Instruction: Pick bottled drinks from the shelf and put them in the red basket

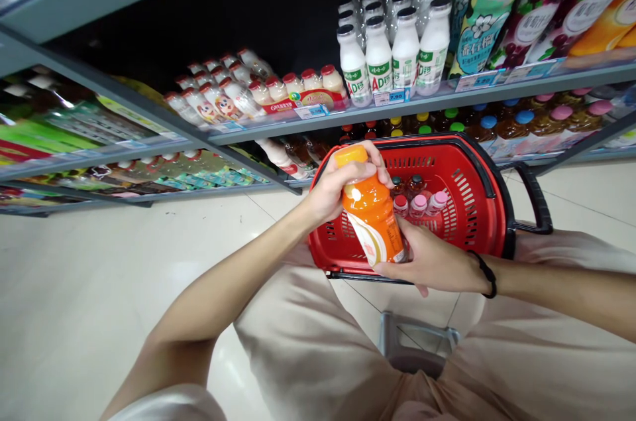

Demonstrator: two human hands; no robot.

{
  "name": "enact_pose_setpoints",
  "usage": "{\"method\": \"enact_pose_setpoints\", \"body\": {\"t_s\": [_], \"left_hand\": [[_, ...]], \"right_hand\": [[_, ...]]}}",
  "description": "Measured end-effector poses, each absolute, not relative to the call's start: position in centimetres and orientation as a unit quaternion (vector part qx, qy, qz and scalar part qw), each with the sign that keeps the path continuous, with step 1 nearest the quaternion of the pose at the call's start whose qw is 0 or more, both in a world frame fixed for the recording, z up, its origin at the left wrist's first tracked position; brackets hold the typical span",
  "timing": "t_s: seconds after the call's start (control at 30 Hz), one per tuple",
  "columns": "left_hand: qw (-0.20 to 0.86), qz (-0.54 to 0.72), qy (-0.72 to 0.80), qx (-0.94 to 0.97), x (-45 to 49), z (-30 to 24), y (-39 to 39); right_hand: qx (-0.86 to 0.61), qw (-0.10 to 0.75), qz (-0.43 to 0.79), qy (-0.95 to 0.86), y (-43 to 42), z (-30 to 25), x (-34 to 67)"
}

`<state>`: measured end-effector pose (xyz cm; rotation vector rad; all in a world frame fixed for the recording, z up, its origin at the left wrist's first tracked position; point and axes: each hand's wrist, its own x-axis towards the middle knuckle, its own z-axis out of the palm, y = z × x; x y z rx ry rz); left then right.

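I hold an orange juice bottle [371, 212] with an orange cap in both hands, just above the near rim of a red shopping basket [470, 192]. My left hand [335, 189] wraps round its upper part, below the cap. My right hand [430, 260], with a black band on the wrist, grips its lower end by the white label. Inside the basket stand several small bottles [420, 202] with pink, red and dark caps.
Store shelves run across the back: white AD milk bottles [392, 53], small red-capped yoghurt drinks [258, 93], big juice bottles [546, 3] at right, coloured-cap bottles [501, 122] below. The basket's black handle [534, 199] sticks out right. A grey stool [415, 345] is under me on the pale tiled floor [89, 288].
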<state>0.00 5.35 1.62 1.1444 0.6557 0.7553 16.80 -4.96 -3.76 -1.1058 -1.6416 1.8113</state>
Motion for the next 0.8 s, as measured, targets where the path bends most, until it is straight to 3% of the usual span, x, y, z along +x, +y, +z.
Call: {"method": "enact_pose_setpoints", "body": {"t_s": [0.53,0.8], "left_hand": [[0.716,0.347,0.314,0.518,0.00,1.52,5.44],[0.723,0.352,0.303,0.511,-0.03,1.41,5.46]], "right_hand": [[-0.378,0.265,0.650,-0.604,-4.98,-4.13,16.81],[-0.384,0.243,0.666,-0.592,-4.93,-4.08,17.05]]}}
